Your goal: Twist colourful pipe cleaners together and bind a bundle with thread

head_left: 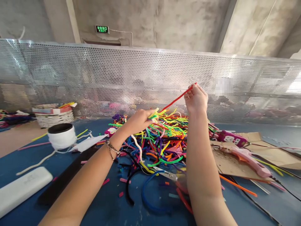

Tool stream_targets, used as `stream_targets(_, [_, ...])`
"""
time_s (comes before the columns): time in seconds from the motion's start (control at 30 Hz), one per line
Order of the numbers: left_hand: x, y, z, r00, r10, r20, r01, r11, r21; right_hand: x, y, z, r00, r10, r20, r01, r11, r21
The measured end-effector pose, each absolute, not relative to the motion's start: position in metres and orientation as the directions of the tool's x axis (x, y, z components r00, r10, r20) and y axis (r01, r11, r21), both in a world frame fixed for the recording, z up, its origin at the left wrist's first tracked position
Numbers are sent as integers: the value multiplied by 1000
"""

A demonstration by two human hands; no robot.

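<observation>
My left hand (138, 121) is raised over the table, fingers closed on a small bundle of yellow and white pipe cleaners (154, 115). A white pipe cleaner (138, 146) dangles below it. My right hand (195, 99) is higher and further right, pinching the upper end of a red pipe cleaner (177, 98) that slants down to the bundle in the left hand. Below both hands lies a big tangled pile of coloured pipe cleaners (164, 141) on the blue table (98, 204).
Pink glue gun (249, 158) on cardboard (232, 163) at right, a purple power strip (229, 137) behind it. Scissors (168, 174) lie near my right forearm. A white tape roll (61, 135), woven basket (53, 115) and white flat case (22, 188) at left. A perforated metal screen (94, 78) behind.
</observation>
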State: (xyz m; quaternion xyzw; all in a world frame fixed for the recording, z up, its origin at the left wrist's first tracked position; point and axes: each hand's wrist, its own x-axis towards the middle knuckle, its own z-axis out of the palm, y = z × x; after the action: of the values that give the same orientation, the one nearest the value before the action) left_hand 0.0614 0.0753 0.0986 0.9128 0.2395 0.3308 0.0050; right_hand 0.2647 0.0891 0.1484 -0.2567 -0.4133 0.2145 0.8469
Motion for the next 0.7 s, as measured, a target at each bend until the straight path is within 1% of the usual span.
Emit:
stream_targets(0.1, [58,80,99,712,399,578,366,-913,179,282,85,149,651,485,584,-123,827,-549])
stream_targets(0.2, [55,82,102,706,407,580,396,-905,153,293,82,149,717,418,558,-77,843,-533])
stream_targets(0.3, [51,82,104,604,434,669,545,-837,51,297,82,148,753,408,516,-71,830,-553])
stream_targets(0.37, [47,83,105,517,439,735,681,-731,-43,296,84,147,758,430,491,-96,818,-568])
stream_targets(0.43, [43,83,106,487,425,763,763,-633,-134,297,87,144,763,447,468,-116,806,-581])
stream_targets(0.53, [36,85,108,524,372,766,761,-608,-226,304,89,139,798,449,403,-151,796,-586])
stream_targets(0.6, [33,86,109,552,336,763,734,-629,-254,312,89,136,817,446,366,-180,799,-574])
stream_targets(0.7, [32,89,108,568,300,767,713,-646,-275,318,90,133,822,439,362,-195,814,-547])
